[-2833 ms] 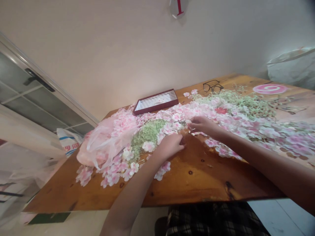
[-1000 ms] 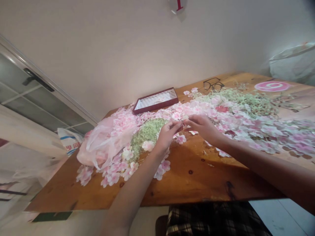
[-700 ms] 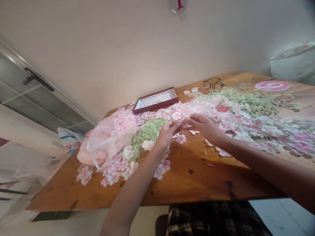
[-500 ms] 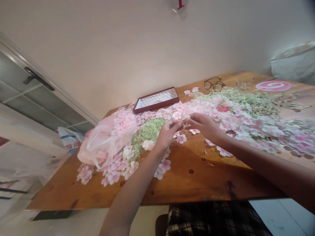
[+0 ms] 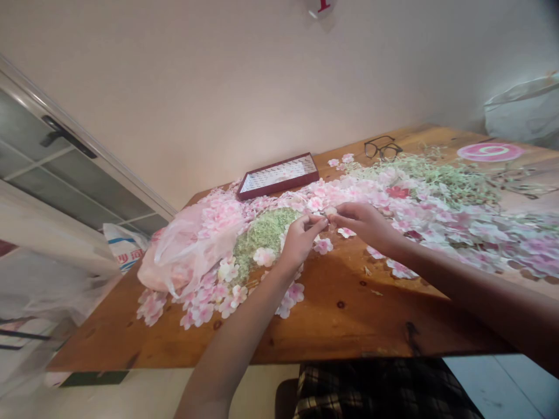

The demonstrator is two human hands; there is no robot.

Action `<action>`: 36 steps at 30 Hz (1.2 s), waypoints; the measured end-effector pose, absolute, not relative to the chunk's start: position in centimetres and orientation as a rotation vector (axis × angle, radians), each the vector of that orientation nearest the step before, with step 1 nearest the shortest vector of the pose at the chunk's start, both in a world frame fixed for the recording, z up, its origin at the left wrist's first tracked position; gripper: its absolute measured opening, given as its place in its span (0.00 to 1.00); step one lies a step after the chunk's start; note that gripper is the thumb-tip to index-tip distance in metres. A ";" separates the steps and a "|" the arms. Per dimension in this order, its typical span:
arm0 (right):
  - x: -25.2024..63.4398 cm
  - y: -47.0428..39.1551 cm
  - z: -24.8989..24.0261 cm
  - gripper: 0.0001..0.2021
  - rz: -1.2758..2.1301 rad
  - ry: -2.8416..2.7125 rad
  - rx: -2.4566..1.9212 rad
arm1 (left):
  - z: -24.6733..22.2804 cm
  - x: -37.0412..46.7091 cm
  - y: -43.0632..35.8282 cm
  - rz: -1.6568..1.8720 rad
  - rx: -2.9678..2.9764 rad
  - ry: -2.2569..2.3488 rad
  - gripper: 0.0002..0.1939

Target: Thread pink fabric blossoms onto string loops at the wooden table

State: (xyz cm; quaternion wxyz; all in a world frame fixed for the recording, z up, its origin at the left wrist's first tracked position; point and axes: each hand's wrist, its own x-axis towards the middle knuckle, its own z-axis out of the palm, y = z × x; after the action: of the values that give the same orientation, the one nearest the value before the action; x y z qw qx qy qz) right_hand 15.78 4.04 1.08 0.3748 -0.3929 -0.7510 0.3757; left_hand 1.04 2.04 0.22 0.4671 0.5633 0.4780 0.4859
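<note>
Fingertips nearly meet as my left hand point(image 5: 302, 235) and my right hand point(image 5: 364, 224) work close together above the table. Between the fingers of my right hand is a small pale artificial flower point(image 5: 331, 212). My left hand is closed in a pinch at the flower's near side; what it grips is too small to make out. Below and around the hands lie loose pink and white fabric flowers point(image 5: 323, 245). Left of my left hand is a heap of small light green pieces point(image 5: 266, 233), perhaps flower stems or centres.
A clear plastic bag of pink flowers point(image 5: 192, 244) rests at the left. Behind stands a dark red shallow box point(image 5: 279, 177). Eyeglasses point(image 5: 382, 149), a second green heap point(image 5: 454, 180) and a pink round disc point(image 5: 489, 152) lie to the right on the wooden table point(image 5: 332, 326).
The hands stay together, with only small finger movements; the left fingers have curled a little more. The whole view has shifted very slightly.
</note>
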 end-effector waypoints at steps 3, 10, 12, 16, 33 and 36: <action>16.6 4.9 1.4 0.14 1.170 -1.811 -0.988 | 0.2 1.1 2.1 1.157 1.359 1.172 0.13; 19.4 8.5 -0.7 0.13 0.646 -2.202 -1.347 | 0.5 0.7 2.0 0.757 1.706 1.308 0.13; 19.4 8.8 -1.7 0.12 0.507 -2.319 -1.387 | 0.5 0.7 1.7 0.595 1.885 1.288 0.13; 18.8 8.5 -2.5 0.10 0.457 -2.428 -1.406 | 0.8 0.7 1.2 0.363 2.153 1.182 0.15; 18.5 7.3 0.3 0.11 0.797 -2.041 -1.306 | 0.9 -2.0 3.5 0.895 1.925 1.652 0.24; 18.5 7.0 0.7 0.12 0.790 -2.013 -1.320 | 0.9 -2.6 3.8 0.933 1.916 1.673 0.22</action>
State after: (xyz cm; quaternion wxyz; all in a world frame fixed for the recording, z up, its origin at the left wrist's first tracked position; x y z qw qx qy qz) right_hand 18.52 7.04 0.72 0.2997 -0.4971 -0.7581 0.2974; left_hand -2.63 3.84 0.87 0.2145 0.6906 0.6033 0.3363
